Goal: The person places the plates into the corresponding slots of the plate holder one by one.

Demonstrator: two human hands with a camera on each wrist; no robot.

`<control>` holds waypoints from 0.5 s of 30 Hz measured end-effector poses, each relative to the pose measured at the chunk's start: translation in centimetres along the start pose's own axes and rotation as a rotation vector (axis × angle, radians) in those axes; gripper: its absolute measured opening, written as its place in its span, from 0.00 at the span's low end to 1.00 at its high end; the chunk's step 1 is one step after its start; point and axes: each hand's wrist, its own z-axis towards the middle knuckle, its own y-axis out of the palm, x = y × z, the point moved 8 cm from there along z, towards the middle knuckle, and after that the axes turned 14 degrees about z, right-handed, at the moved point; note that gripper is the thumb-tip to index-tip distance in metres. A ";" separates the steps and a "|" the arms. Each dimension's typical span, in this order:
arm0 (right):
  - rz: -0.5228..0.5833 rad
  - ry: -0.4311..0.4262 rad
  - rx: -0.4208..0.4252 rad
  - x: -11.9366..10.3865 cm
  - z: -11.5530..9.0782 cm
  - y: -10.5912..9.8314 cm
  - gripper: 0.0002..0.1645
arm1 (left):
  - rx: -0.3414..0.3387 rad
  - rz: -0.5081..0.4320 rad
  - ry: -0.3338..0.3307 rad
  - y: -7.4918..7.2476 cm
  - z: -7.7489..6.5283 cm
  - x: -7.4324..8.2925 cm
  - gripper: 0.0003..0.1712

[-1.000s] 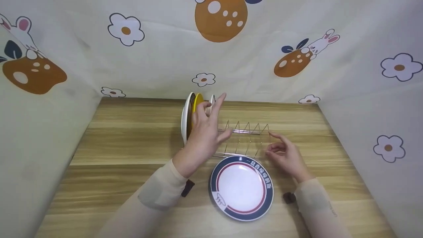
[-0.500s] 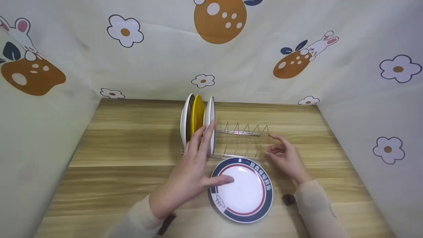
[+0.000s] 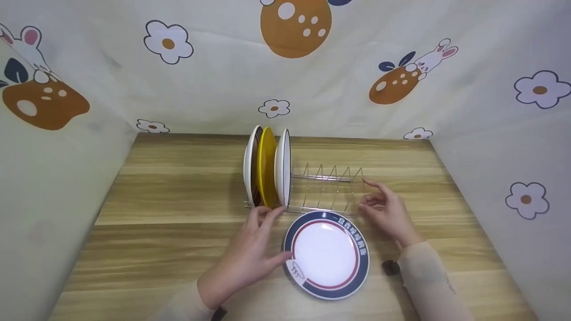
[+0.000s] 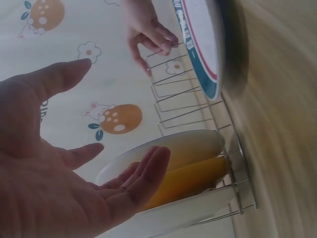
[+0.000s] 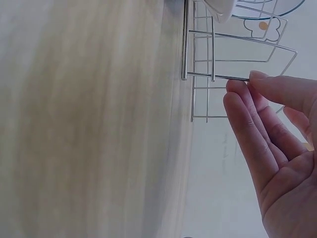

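Note:
A wire dish rack (image 3: 330,179) stands mid-table with three plates upright at its left end: a white one (image 3: 248,165), a yellow one (image 3: 266,167) and a white, dark-rimmed one (image 3: 283,167). A white plate with a navy and red rim (image 3: 328,254) lies flat in front of the rack. My left hand (image 3: 263,247) is spread open beside it, thumb at its left rim and fingertips near the rack's front foot. My right hand (image 3: 377,203) stays relaxed, its fingertips (image 5: 252,77) touching the rack's right end wire (image 5: 208,74). In the left wrist view the palm (image 4: 74,188) is empty.
Cloth walls printed with flowers and rabbits (image 3: 285,67) close in the wooden table (image 3: 169,187) at the back and on both sides. Dark wrist-worn devices (image 3: 391,267) show near both sleeves.
My left hand has drawn back from the upright plates toward me and now lies beside the flat plate. The right hand has stayed at the rack's end.

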 end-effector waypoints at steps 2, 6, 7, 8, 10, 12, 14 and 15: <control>0.000 0.001 -0.003 -0.2 -0.1 0.1 0.45 | -0.023 0.008 -0.011 0.9 0.3 -0.5 0.58; 0.022 0.017 -0.007 0.6 0.1 0.1 0.46 | -0.058 0.017 -0.018 2.7 1.0 -1.4 0.56; 0.025 0.017 -0.008 1.1 0.3 -0.1 0.46 | -0.065 0.019 -0.021 3.1 1.1 -1.6 0.55; 0.024 0.014 -0.008 1.5 0.4 -0.2 0.47 | -0.073 0.021 -0.028 3.5 1.1 -1.8 0.54; 0.023 -0.005 -0.006 2.3 0.8 -0.5 0.47 | -0.088 0.025 -0.042 4.1 1.3 -2.2 0.52; 0.024 -0.030 -0.008 2.9 1.0 -0.8 0.47 | -0.101 0.028 -0.051 4.7 1.4 -2.5 0.50; 0.028 -0.048 -0.010 2.8 1.0 -0.7 0.47 | -0.116 0.037 -0.056 5.3 1.4 -2.8 0.49; 0.032 -0.055 -0.011 2.8 1.0 -0.7 0.47 | -0.120 0.041 -0.057 5.6 1.5 -2.9 0.48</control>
